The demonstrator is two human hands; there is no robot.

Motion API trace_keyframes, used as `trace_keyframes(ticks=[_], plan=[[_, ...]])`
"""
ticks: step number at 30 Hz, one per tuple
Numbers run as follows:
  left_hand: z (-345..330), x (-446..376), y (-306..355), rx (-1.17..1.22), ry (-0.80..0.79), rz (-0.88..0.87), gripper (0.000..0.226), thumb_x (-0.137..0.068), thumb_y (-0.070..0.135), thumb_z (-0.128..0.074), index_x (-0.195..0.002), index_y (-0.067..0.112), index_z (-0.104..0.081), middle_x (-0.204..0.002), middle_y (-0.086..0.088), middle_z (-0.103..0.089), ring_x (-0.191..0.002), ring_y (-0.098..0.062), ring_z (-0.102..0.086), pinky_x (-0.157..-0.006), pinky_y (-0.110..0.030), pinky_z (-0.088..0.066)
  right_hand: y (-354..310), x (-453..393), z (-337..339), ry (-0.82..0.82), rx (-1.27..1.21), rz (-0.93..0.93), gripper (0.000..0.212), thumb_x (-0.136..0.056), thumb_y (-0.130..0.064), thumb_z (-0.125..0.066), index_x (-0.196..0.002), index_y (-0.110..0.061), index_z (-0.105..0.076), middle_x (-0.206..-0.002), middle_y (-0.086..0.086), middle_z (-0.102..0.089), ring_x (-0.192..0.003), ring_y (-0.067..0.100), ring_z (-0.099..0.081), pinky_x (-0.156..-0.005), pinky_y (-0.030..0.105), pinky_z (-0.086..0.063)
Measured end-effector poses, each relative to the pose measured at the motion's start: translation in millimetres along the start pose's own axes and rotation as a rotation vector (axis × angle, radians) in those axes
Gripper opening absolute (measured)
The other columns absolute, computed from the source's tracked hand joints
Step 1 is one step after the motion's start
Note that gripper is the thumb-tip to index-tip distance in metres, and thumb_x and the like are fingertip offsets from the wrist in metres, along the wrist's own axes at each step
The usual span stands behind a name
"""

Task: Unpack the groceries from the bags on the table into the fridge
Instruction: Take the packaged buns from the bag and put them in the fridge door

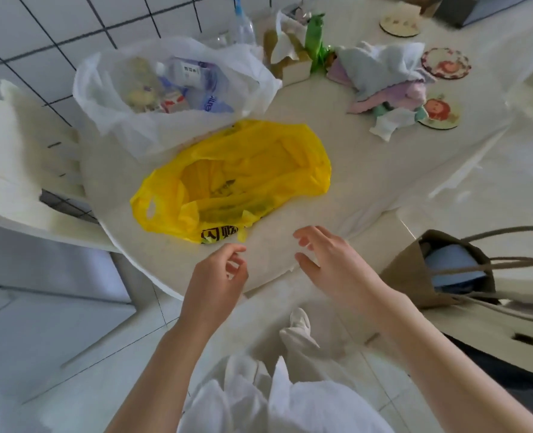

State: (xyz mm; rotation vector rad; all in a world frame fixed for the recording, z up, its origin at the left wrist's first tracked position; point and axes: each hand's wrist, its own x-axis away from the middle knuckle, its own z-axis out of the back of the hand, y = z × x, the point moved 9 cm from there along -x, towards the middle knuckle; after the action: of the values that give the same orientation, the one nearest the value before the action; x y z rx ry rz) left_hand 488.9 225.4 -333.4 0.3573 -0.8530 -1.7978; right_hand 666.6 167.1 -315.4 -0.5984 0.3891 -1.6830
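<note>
A yellow plastic bag [237, 179] lies flat and open on the white table [368, 170], looking nearly flat inside. Behind it stands a white plastic bag [153, 89] holding packaged groceries and bottles. My left hand [218, 279] hovers over the table's near edge just below the yellow bag, fingers loosely curled and holding nothing. My right hand [330, 260] hovers beside it to the right, fingers spread and relaxed, also holding nothing. The fridge is out of view.
A white chair [28, 170] stands at the table's left. Crumpled cloths [384, 79], round coasters [444, 64], a tissue box [290, 57] and a green item [315, 42] sit at the back. A brown tote bag [415, 270] rests at the right.
</note>
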Motion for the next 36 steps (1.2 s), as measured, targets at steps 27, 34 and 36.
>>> trace_keyframes(ticks=[27,34,36], plan=[[109,-232,-22,-0.091,0.24,0.091,0.03,-0.089,0.016,-0.06,-0.119,0.016,-0.062,-0.109,-0.001,-0.065,-0.098,-0.019,-0.061,-0.086,-0.034,-0.05,-58,-263,41,-0.089,0.068,0.275,0.033,-0.096,-0.028,-0.054,-0.127,-0.018,-0.053,-0.121,-0.002,-0.059,-0.108,0.013,-0.059,-0.086,0.021,-0.044],[136,-304,-29,-0.145,0.18,0.129,0.032,-0.095,0.02,-0.055,-0.126,0.014,-0.058,-0.117,-0.001,-0.062,-0.103,-0.014,-0.059,-0.08,-0.026,-0.048,-67,-338,51,-0.134,0.106,0.275,0.034,-0.096,-0.028,-0.053,-0.128,-0.017,-0.051,-0.122,-0.001,-0.058,-0.108,0.016,-0.057,-0.089,0.026,-0.045],[142,-328,-32,-0.172,0.157,0.154,0.033,-0.096,0.021,-0.055,-0.128,0.015,-0.056,-0.118,0.0,-0.062,-0.102,-0.013,-0.058,-0.077,-0.023,-0.045,-66,-365,54,-0.151,0.092,0.261,0.033,-0.096,-0.026,-0.053,-0.128,-0.017,-0.05,-0.123,0.0,-0.057,-0.106,0.018,-0.057,-0.086,0.027,-0.047]])
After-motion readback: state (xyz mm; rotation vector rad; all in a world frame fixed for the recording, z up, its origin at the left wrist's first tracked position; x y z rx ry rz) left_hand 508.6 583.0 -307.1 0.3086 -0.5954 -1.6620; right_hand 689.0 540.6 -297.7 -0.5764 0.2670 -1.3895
